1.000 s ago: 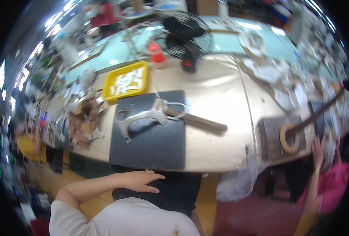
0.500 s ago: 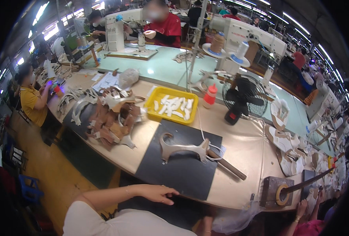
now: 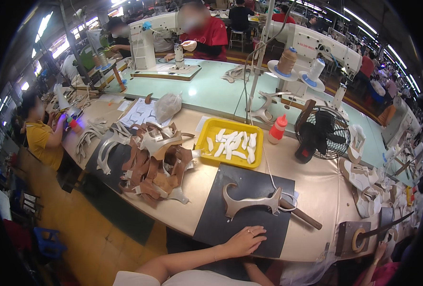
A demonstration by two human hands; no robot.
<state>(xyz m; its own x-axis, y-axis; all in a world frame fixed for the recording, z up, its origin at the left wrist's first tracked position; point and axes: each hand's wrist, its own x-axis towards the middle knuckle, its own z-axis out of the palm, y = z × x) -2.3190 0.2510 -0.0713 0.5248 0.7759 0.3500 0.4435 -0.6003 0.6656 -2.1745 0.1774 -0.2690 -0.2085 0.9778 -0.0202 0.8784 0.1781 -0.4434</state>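
My left hand (image 3: pixel 246 240) rests palm down on the near part of a black mat (image 3: pixel 223 224), its fingers stretched out and nothing in them. Just beyond it on the mat lies a curved, metallic-beige shoe upper piece (image 3: pixel 252 205). The piece's right end meets a brown wooden handle (image 3: pixel 301 214) and a white cord loop. My right forearm (image 3: pixel 256 272) comes in below the left wrist; the right hand is almost wholly hidden at the table edge. Behind the mat stands a yellow tray (image 3: pixel 200 144) holding several white pieces (image 3: pixel 230 143).
Brown and beige upper pieces (image 3: pixel 156 167) are heaped left of the mat. A red bottle (image 3: pixel 277 129) and a black fan (image 3: pixel 318 136) stand at the back right. A dark block with a tape roll (image 3: pixel 359 240) sits at the right edge. Co-workers sit left, right and opposite.
My left hand has moved right and forward, from the table's near edge onto the mat. The whole scene has shifted right in the view. The upper piece still lies on the mat.
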